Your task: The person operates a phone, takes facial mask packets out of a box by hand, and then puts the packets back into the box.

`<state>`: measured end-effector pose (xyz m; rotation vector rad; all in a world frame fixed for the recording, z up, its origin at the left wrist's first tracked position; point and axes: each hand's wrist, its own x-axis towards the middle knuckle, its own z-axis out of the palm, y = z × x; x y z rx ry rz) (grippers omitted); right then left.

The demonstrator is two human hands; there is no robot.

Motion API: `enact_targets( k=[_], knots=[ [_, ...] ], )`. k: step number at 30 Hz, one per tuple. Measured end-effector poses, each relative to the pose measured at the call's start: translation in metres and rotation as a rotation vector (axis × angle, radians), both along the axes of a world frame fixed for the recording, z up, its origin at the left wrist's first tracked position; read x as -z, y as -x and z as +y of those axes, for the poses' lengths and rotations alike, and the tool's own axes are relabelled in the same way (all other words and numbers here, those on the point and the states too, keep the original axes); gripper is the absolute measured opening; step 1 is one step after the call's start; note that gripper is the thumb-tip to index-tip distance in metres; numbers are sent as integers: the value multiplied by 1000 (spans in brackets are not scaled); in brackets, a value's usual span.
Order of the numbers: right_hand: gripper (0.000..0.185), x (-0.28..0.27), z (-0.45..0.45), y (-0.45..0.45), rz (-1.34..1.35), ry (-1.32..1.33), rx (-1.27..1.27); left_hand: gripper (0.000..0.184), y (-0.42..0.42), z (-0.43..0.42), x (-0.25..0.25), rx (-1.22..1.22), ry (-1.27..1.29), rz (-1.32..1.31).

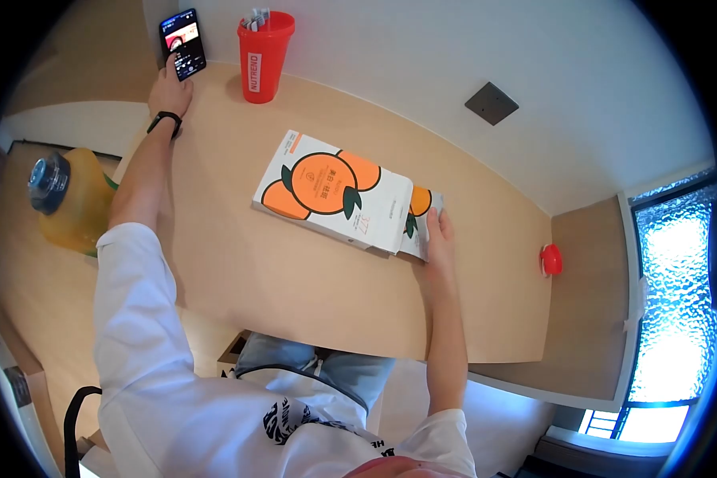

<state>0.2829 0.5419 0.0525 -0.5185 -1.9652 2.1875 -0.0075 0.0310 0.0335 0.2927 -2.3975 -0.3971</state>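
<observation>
Desk (358,311): pale wood; it carries the box, the cup and the phone, with the wall rising behind.
Jug (76,203): at the far left, beside the left forearm, with a dark blue cap on; its body looks yellow-orange, though I cannot tell whether liquid or plastic gives the colour.
Box (327,187): white, printed with oranges, lying flat and slanted mid-desk; its right end is open around the packet, and anything deeper inside is hidden.
Cup (264,68): red, upright near the wall, labelled NUTREND; slim white sticks (255,19) poke out above its rim.
Phone (182,44): at the desk's back left corner, screen lit.
Packet (421,201): silvery, with an orange print, partly inside the box and partly out of its right end.
Left hand (170,92): index finger stretched onto the phone's lower screen; how far the other fingers are curled I cannot tell.
Right hand (440,237): gripping the packet's outer end, just beside the box.
Red item (550,260): small, near the right side panel; its contents cannot be made out.
</observation>
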Motion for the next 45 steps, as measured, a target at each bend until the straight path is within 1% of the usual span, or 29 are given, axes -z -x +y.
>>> enact_targets(
  k=[3, 6, 9, 12, 15, 18, 21, 23, 24, 27, 30, 34, 36, 37, 38, 39, 40, 41, 42, 45],
  knots=[
    [38, 18, 1, 4, 76, -135, -70, 67, -1, 1, 3, 16, 8, -14],
    [52, 0, -23, -3, 127, -329, -109, 67, -8, 6, -2, 26, 17, -57],
    [63, -1, -33, -6, 133, -283, -104, 67, -3, 6, 1, 8, 1, -31],
    [64, 14, -27, 0, 191, -257, -94, 68, -1, 4, 3, -2, 27, -29],
    [61, 29, -20, 10, 188, -64, -87, 71, 0, 2, -1, 35, -19, -41],
    [57, 9, -31, 17, 52, 77, -72, 73, 14, -10, 14, 66, -32, 27],
    [52, 8, -17, 24, -56, 50, -193, 73, 25, -18, 22, 57, -12, 12],
    [50, 23, -6, 23, -12, 84, -226, 75, 25, -21, 19, 46, -3, 11],
    [49, 19, -11, 25, 16, 102, -243, 76, 25, -22, 18, 39, 7, 13],
    [49, 6, -24, 19, -39, -58, -177, 78, 27, -25, 11, 41, -1, -20],
    [46, 6, -38, 15, 9, 53, -154, 78, 26, -22, 18, 80, -51, 4],
    [42, 21, -31, 21, 43, -40, -175, 77, 19, -15, 13, 65, -91, -52],
    [41, 23, -28, 23, 61, -55, -178, 77, 24, -18, 20, 65, -33, -3],
    [41, 26, -26, 24, 72, -62, -176, 76, 24, -17, 16, 64, 0, 29],
    [40, 29, -25, 22, 80, -66, -177, 77, 19, -15, 11, 61, -78, 3],
    [40, 31, -23, 24, 107, -71, -174, 81, 22, -14, 10, 20, -118, 47],
    [38, 28, -23, 26, 135, -180, -170, 86, 20, -5, -2, -25, -203, 107],
    [37, 26, -21, 27, 131, -199, -174, 92, 16, 3, -9, -65, -286, 146],
    [36, 22, -23, 24, 112, -215, -177, 101, 20, 10, -19, -145, -347, 165],
    [34, 19, -27, 21, 104, -214, -178, 107, 35, 30, -49, -286, -525, 172]
  ],
)
